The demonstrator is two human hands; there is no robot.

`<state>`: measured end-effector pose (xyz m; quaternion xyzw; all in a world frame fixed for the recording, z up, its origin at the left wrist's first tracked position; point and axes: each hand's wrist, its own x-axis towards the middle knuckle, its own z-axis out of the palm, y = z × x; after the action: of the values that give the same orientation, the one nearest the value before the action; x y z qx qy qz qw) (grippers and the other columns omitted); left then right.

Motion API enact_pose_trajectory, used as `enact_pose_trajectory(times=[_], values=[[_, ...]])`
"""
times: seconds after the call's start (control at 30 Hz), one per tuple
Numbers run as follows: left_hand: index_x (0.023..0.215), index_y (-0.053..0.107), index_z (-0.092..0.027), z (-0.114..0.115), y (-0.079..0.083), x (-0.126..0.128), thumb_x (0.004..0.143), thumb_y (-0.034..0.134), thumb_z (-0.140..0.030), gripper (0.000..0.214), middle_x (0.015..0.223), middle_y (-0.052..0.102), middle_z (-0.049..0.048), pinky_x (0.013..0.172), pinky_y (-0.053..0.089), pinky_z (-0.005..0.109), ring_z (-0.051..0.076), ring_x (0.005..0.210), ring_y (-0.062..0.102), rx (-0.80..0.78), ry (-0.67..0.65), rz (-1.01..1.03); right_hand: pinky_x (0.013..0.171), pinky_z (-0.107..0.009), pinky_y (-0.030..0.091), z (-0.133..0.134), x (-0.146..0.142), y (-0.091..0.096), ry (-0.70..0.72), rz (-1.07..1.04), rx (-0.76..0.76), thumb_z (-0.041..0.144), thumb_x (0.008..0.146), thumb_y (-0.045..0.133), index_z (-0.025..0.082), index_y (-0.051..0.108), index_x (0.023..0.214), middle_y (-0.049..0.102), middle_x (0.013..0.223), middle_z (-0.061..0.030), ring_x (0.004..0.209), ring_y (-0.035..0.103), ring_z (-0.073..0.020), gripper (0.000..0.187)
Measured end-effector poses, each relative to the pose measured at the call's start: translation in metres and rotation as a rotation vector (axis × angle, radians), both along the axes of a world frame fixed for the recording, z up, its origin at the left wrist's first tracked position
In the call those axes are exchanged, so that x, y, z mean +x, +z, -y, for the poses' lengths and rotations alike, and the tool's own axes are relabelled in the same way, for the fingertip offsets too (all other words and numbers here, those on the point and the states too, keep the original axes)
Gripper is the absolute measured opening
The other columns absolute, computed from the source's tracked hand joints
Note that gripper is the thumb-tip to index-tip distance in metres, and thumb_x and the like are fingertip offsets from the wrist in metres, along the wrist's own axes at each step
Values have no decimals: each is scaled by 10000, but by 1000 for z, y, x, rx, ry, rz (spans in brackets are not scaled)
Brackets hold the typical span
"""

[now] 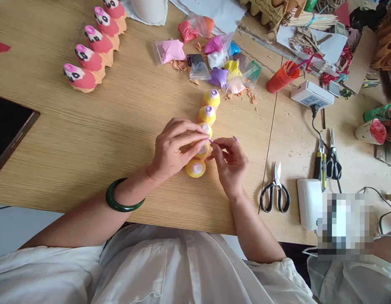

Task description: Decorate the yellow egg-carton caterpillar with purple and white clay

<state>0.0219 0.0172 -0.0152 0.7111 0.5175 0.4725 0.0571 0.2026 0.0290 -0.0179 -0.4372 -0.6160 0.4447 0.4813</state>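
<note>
Over the yellow egg-carton strip (pixel 203 117), the left hand (pixel 171 145) and right hand (pixel 230 164) pinch a thin purple clay strand (pixel 210 140) between them, which could stretch or snap if they pull apart or squeeze hard.

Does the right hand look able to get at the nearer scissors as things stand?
Probably yes: nothing visible stands between the right hand and the nearer scissors on the tabletop, though it is holding a thin purple strip.
</note>
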Motion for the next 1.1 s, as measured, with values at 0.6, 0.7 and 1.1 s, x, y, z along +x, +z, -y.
enact_pose_trajectory(times=[0.6,0.7,1.1], values=[[1053,829,-279,1,4,3,1070,650,-361,198,1040,802,41,969,577,422,216,1010,719,-67,18,45,618,-247,620,3,2,2,3,-67,-55,492,1061,617,348,638,1391,732,1246,-43,805,696,-117,361],[1069,830,-290,2,5,2,1068,663,-371,185,1047,800,36,956,585,410,209,998,722,-72,17,87,575,-228,531,1,4,5,-132,-13,-64,471,1035,663,294,727,1174,696,1022,-18,732,622,-103,234],[1071,835,-282,4,6,4,1072,655,-359,196,1059,803,36,941,601,378,196,1003,731,-66,-6,61,617,-253,528,-3,3,11,-43,-96,-212,524,934,789,281,824,996,722,949,-17,782,652,-129,253]])
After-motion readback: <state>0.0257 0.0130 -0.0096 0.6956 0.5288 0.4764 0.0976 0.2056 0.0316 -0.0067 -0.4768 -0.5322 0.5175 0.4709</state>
